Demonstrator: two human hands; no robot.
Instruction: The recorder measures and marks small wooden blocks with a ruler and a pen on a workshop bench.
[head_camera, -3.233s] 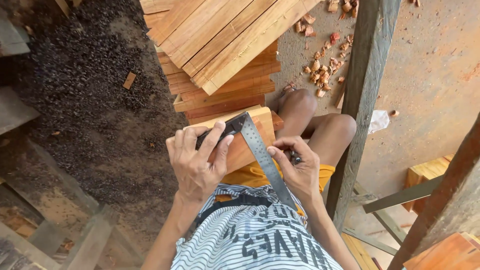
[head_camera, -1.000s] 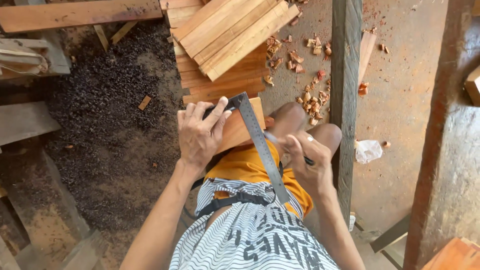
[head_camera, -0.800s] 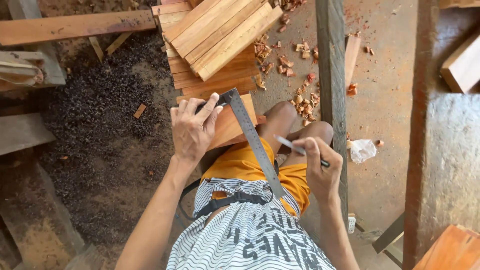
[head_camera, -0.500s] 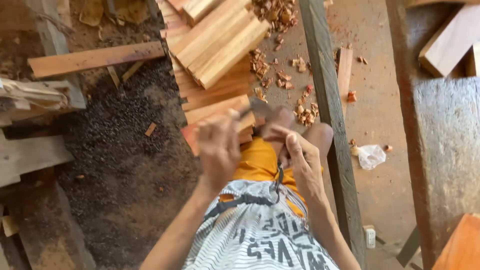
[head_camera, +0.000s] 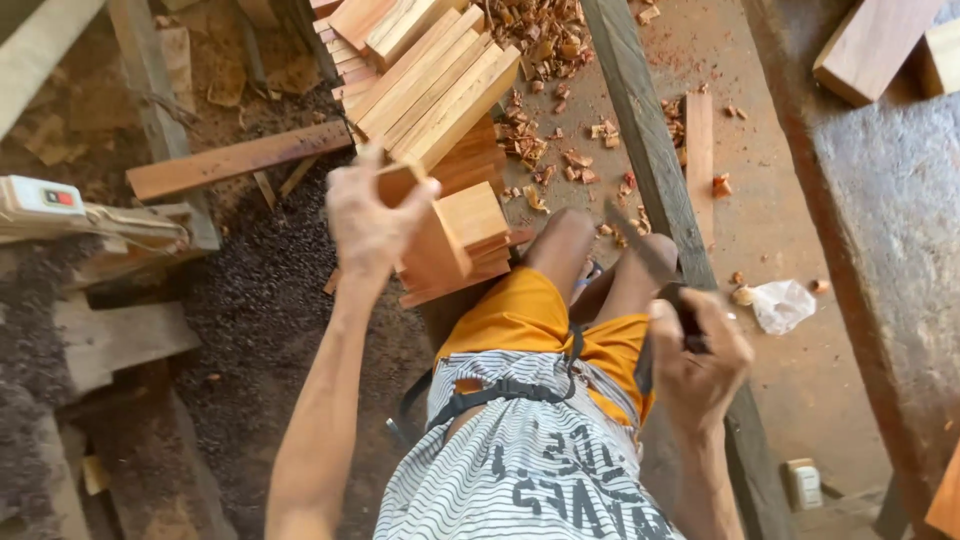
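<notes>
My left hand (head_camera: 365, 215) grips a short reddish wood block (head_camera: 430, 235) and holds it tilted above a low stack of similar blocks (head_camera: 470, 255) in front of my knees. My right hand (head_camera: 700, 350) is off to the right by my knee, closed around a dark metal square (head_camera: 645, 255) whose blade points up and away; a pencil may be in that hand too, but I cannot be sure. I sit in orange shorts and a striped shirt.
A pile of long wood slats (head_camera: 430, 80) lies ahead. A dark wooden post (head_camera: 650, 170) runs diagonally on my right. Wood chips (head_camera: 545, 40) litter the floor, with a crumpled plastic bag (head_camera: 780, 305), a loose plank (head_camera: 235, 160) and dark sawdust (head_camera: 260, 300) at left.
The square has come off the block and moved right with my right hand. My left hand has lifted and tilted the block. My view has swung toward the slats.
</notes>
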